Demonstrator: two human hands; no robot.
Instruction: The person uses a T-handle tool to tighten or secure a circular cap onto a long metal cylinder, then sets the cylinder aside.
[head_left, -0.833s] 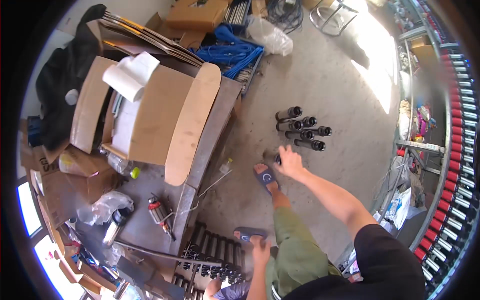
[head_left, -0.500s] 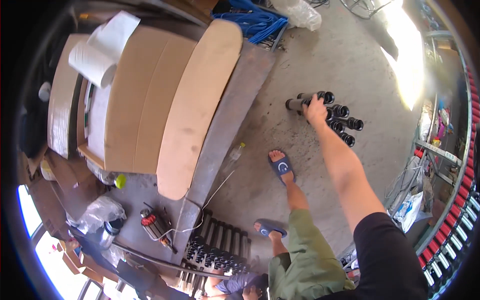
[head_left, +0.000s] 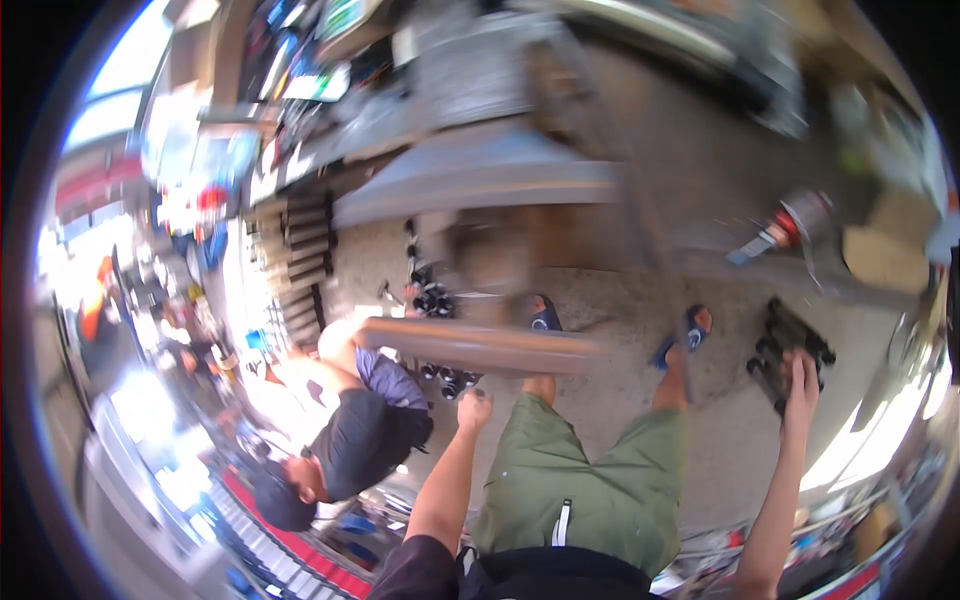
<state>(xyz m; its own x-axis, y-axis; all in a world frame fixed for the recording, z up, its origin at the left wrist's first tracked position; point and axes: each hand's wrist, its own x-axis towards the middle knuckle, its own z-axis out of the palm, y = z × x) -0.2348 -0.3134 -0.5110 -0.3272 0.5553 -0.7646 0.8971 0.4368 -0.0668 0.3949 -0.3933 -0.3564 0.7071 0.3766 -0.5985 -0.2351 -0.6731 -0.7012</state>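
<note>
At the right, my right hand [head_left: 798, 380] is over a small pile of black tubes [head_left: 798, 330] on the floor; its fingers look stretched out and touch or nearly touch them. My left hand [head_left: 475, 410] is curled closed near the middle, beside several black tube ends [head_left: 450, 380] at the co-worker's knees. Whether it holds anything is hidden by blur. Just beyond it a long brownish bar-like thing [head_left: 480, 345] runs sideways, badly smeared; I cannot tell what supports it.
A co-worker in a dark shirt [head_left: 375, 435] crouches at my left. Dark tubes stand stacked [head_left: 300, 260] farther left. A workbench [head_left: 720, 240] with a red-ended motor armature [head_left: 800, 220] stands ahead. My sandalled feet [head_left: 685, 335] are on the concrete floor. Cluttered racks line the lower right.
My view has swung far to the left, bringing the co-worker and my left hand into sight. My right hand remains at the tube pile, its fingers no longer wrapped round a tube.
</note>
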